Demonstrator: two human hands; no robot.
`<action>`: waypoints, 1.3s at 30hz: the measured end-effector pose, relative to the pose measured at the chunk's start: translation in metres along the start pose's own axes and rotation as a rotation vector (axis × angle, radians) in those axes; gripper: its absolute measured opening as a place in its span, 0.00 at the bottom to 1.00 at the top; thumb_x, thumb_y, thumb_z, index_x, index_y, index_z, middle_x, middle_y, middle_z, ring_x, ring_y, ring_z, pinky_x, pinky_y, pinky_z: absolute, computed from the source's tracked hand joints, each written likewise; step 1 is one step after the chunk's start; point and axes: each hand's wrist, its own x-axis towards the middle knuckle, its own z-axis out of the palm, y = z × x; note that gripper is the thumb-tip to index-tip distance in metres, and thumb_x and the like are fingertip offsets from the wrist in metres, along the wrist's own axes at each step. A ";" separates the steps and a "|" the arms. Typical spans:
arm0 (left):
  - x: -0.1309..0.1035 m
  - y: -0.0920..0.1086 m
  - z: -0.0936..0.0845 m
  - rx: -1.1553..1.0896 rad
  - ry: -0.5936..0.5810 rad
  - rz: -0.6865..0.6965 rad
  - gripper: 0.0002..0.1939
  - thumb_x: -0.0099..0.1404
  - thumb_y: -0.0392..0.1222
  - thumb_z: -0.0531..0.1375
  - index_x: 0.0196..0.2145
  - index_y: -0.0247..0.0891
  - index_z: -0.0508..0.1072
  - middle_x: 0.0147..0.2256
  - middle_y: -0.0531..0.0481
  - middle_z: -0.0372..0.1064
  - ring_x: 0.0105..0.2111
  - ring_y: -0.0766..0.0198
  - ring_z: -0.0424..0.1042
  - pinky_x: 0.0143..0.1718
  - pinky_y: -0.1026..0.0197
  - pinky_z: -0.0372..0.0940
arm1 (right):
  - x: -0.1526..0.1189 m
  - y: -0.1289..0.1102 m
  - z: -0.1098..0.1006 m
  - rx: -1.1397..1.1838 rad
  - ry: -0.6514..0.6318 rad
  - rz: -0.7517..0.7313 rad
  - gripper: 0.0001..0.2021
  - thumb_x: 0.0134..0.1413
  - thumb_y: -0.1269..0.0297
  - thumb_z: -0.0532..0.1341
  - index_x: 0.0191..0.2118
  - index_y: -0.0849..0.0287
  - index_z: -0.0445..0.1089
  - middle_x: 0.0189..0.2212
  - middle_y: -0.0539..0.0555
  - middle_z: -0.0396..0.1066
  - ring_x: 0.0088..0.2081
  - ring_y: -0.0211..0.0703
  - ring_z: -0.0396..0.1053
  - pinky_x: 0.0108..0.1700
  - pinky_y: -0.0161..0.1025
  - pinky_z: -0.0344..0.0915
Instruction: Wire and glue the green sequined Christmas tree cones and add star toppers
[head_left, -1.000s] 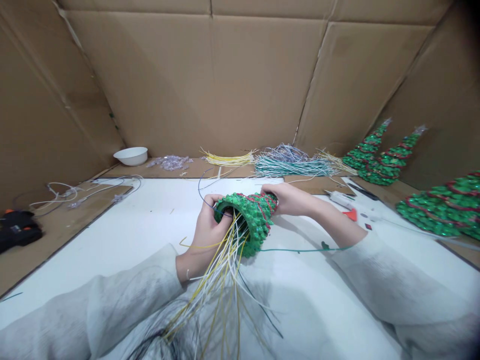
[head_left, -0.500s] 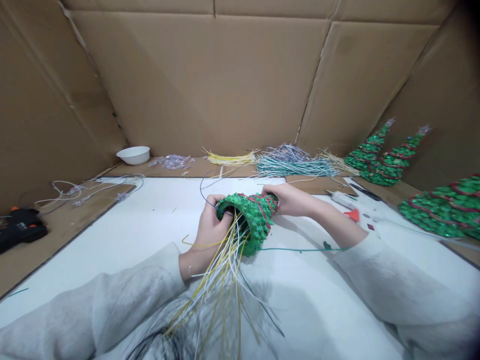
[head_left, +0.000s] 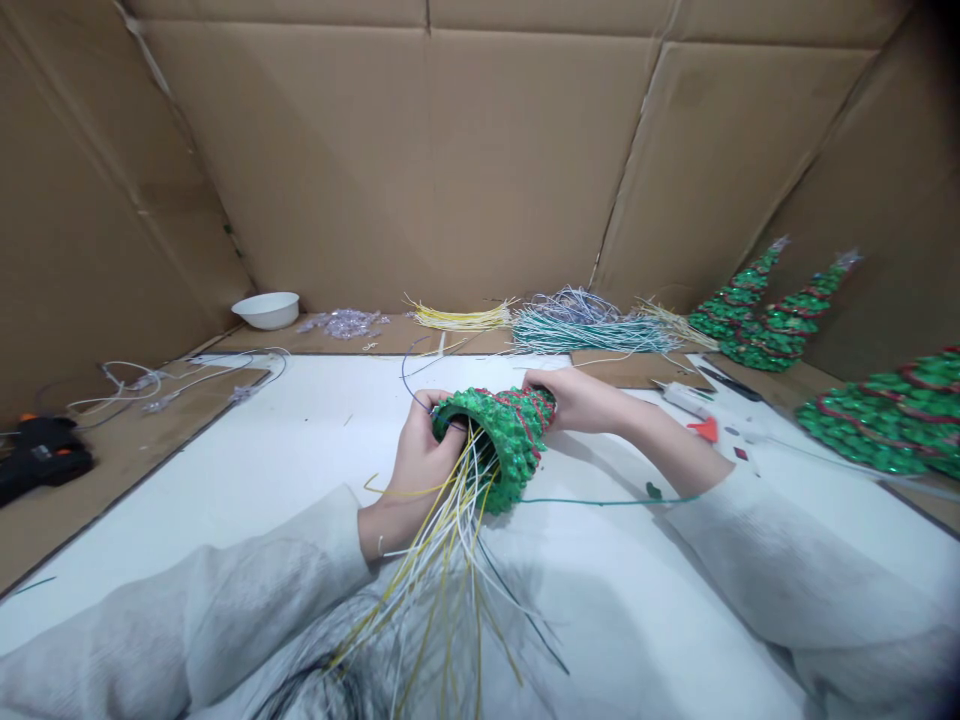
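Tree in left hand and right hand

At least four green trees, one bowl.

Lighting: soft, even. Shadow: faint, five o'clock, flat white table. Two o'clock corner: black. Edges: stretched.

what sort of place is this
Probably a craft or small assembly workstation: wire bundles lie along the back, decorated miniature Christmas trees stand at the right, and what looks like a black glue gun lies at the left.
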 end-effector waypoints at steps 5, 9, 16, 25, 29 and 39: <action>0.002 -0.001 0.000 -0.003 -0.021 0.001 0.10 0.56 0.37 0.59 0.35 0.37 0.60 0.29 0.55 0.63 0.29 0.68 0.63 0.33 0.65 0.59 | 0.000 0.000 0.000 -0.010 0.003 0.006 0.11 0.37 0.71 0.61 0.32 0.59 0.62 0.25 0.49 0.63 0.27 0.36 0.57 0.29 0.32 0.50; 0.002 -0.003 0.000 -0.002 -0.005 -0.004 0.08 0.58 0.37 0.57 0.35 0.38 0.61 0.30 0.54 0.63 0.30 0.68 0.64 0.33 0.65 0.59 | 0.000 -0.001 0.001 -0.011 0.003 0.008 0.11 0.37 0.71 0.60 0.31 0.59 0.62 0.25 0.49 0.64 0.27 0.36 0.57 0.28 0.32 0.50; 0.001 -0.001 0.000 -0.023 -0.039 -0.018 0.10 0.56 0.36 0.58 0.35 0.38 0.60 0.29 0.55 0.63 0.29 0.68 0.64 0.32 0.65 0.60 | -0.001 0.002 0.001 -0.015 0.006 0.004 0.11 0.37 0.71 0.61 0.32 0.59 0.62 0.25 0.49 0.64 0.28 0.37 0.58 0.29 0.32 0.50; -0.004 -0.004 -0.002 -0.011 -0.048 -0.040 0.08 0.60 0.35 0.54 0.39 0.40 0.61 0.35 0.53 0.64 0.33 0.67 0.64 0.35 0.63 0.61 | 0.000 0.003 0.001 -0.017 0.021 -0.005 0.11 0.36 0.71 0.61 0.32 0.59 0.63 0.25 0.48 0.64 0.27 0.36 0.58 0.29 0.32 0.50; -0.005 -0.002 -0.001 -0.015 -0.053 -0.055 0.08 0.61 0.36 0.54 0.39 0.40 0.61 0.33 0.53 0.64 0.31 0.66 0.64 0.33 0.63 0.61 | 0.000 0.004 0.002 -0.019 0.027 -0.014 0.12 0.37 0.70 0.62 0.32 0.59 0.63 0.25 0.48 0.64 0.27 0.36 0.58 0.28 0.32 0.50; -0.004 -0.008 -0.006 0.087 -0.069 0.183 0.10 0.60 0.30 0.52 0.40 0.39 0.60 0.39 0.49 0.62 0.38 0.65 0.65 0.41 0.60 0.61 | 0.001 0.007 0.003 -0.040 0.101 -0.081 0.12 0.38 0.72 0.61 0.34 0.59 0.63 0.28 0.50 0.67 0.28 0.36 0.61 0.29 0.32 0.53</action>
